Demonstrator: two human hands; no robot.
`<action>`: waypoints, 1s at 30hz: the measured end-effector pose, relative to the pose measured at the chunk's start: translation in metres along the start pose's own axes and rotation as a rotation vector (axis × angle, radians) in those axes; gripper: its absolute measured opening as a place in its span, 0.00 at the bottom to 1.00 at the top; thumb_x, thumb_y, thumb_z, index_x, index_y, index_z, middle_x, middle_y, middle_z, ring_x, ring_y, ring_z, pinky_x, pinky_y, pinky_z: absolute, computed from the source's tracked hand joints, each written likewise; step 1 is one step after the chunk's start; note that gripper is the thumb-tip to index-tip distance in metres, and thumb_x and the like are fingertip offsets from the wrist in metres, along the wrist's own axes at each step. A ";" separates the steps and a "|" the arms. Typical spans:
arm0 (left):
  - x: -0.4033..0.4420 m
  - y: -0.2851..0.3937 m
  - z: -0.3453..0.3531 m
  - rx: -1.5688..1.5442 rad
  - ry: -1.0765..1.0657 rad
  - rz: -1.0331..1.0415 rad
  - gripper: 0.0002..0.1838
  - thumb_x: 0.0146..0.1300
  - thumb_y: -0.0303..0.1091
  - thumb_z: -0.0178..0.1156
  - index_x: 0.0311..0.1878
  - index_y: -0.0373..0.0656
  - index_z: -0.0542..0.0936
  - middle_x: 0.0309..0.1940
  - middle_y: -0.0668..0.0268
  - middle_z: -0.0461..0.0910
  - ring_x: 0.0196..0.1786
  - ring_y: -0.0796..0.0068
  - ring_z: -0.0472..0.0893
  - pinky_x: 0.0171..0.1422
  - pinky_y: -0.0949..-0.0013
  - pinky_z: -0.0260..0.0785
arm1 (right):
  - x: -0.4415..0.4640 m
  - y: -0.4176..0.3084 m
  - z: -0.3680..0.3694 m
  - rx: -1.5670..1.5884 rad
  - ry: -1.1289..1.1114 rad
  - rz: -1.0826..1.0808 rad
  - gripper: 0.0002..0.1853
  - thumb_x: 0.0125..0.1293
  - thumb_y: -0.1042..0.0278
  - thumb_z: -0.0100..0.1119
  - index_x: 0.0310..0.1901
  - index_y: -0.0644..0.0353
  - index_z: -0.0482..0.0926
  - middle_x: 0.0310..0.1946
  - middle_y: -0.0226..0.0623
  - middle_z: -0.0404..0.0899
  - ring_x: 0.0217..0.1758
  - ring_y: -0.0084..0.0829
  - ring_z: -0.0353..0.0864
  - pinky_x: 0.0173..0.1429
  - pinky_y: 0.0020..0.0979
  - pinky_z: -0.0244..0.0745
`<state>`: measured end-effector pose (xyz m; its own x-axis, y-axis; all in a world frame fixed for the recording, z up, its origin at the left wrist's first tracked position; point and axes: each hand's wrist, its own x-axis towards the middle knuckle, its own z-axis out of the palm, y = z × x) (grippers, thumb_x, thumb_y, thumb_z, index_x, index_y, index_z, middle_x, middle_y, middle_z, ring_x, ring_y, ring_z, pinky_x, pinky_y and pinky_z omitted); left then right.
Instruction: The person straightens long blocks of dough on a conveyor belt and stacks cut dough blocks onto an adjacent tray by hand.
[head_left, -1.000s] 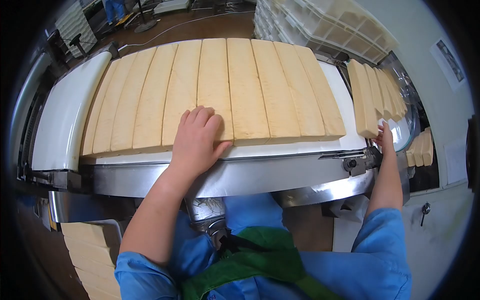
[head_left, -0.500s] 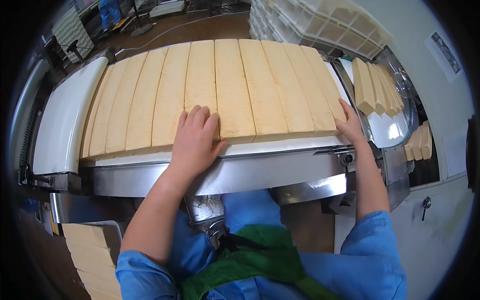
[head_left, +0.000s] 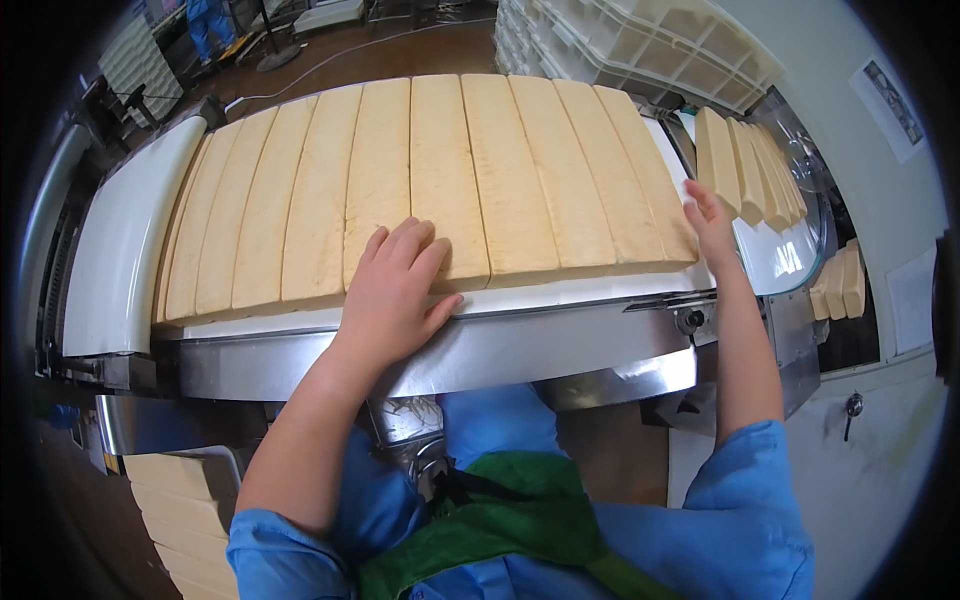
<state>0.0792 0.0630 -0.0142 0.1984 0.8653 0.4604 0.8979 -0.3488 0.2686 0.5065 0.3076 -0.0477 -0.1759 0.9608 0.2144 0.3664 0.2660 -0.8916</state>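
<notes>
The left hand (head_left: 398,290) rests, fingers close together and thumb apart, on the near ends of the slabs (head_left: 440,180). The right hand (head_left: 712,230), thumb parted and pinching nothing, is at the row's right end; touching or not, I cannot tell. The slabs lie across the belt (head_left: 560,293) to its near edge. They look heavy, soft, breakable: flat palms, both sides. The paper (head_left: 888,100) beyond is unreadable.
</notes>
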 end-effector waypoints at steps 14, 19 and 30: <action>0.000 -0.019 -0.001 -0.047 0.025 -0.024 0.22 0.45 0.35 0.73 0.42 0.41 0.75 0.50 0.54 0.75 0.53 0.50 0.74 0.59 0.53 0.67 | 0.061 0.059 -0.076 -1.209 0.098 0.229 0.40 0.54 0.52 0.68 0.65 0.65 0.68 0.60 0.58 0.76 0.66 0.51 0.74 0.69 0.43 0.69; -0.009 -0.028 -0.001 -0.059 0.166 0.045 0.20 0.46 0.42 0.71 0.34 0.42 0.73 0.38 0.55 0.72 0.45 0.51 0.73 0.52 0.52 0.66 | 0.046 0.113 -0.127 -0.504 -0.077 0.053 0.43 0.56 0.63 0.61 0.75 0.60 0.59 0.69 0.44 0.66 0.63 0.37 0.72 0.69 0.31 0.65; -0.023 -0.005 -0.040 -0.680 0.322 -0.223 0.31 0.59 0.46 0.68 0.59 0.36 0.73 0.53 0.49 0.77 0.60 0.51 0.75 0.67 0.52 0.65 | -0.091 -0.085 0.038 0.967 0.031 0.132 0.39 0.68 0.50 0.57 0.73 0.65 0.58 0.70 0.47 0.65 0.71 0.44 0.67 0.73 0.49 0.65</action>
<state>0.0543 0.0301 0.0077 -0.1751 0.8303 0.5291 0.4446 -0.4129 0.7949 0.4566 0.1946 -0.0066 -0.1583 0.9835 0.0872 -0.5291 -0.0100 -0.8485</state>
